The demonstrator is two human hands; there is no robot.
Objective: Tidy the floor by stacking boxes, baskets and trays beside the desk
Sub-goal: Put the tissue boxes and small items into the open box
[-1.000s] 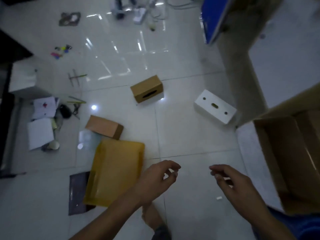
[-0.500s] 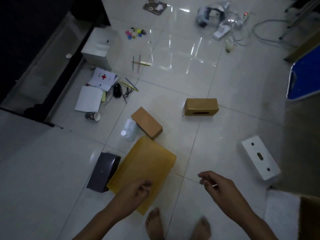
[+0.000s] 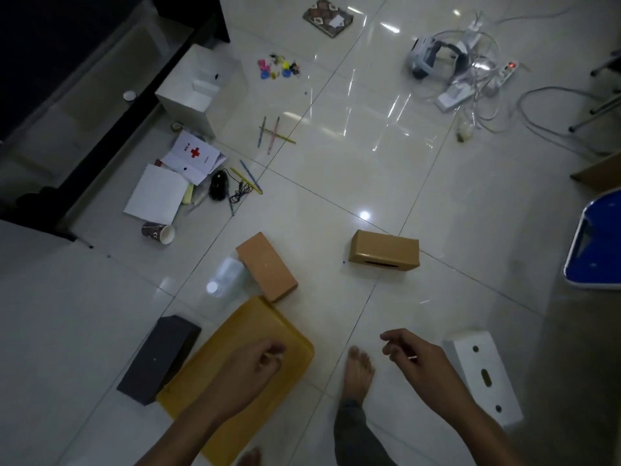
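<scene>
From the head view, the left hand [image 3: 250, 371] hangs over the flat yellow plastic tray [image 3: 235, 361] on the near floor, its fingers loosely curled and holding nothing. The right hand [image 3: 416, 361] hovers apart, fingers likewise slack and empty, just left of the white box with holes [image 3: 484, 375]. A dark grey box [image 3: 158, 358] touches the tray's left edge. Farther off lie an orange-brown cardboard box [image 3: 267, 265] and a tan slotted cardboard box [image 3: 383, 250].
</scene>
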